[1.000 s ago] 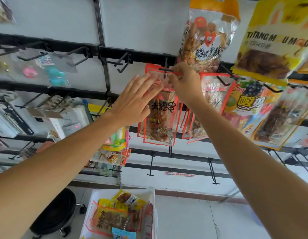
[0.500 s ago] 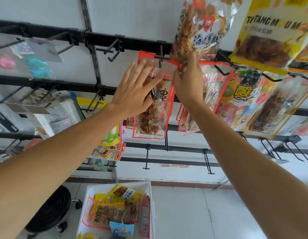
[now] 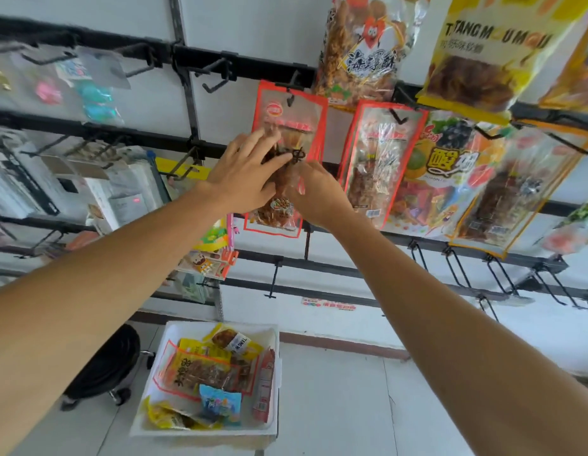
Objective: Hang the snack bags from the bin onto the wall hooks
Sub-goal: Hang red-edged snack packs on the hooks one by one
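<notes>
The red-edged snack bag (image 3: 294,126) hangs on a wall hook (image 3: 290,97). The left hand (image 3: 243,174) rests on the bag's middle, fingers spread. The right hand (image 3: 317,190) is at the bag's lower right edge, grip unclear. The bin (image 3: 275,373) sits far below the bag.

Black wall rails (image 3: 253,64) carry hooks. A red-edged snack bag (image 3: 287,123) hangs from one hook (image 3: 290,99), with further bags (image 3: 378,159) to its right. On the floor (image 3: 351,406), a white bin (image 3: 203,434) stands near, with a black stool (image 3: 101,366) to its left.
</notes>
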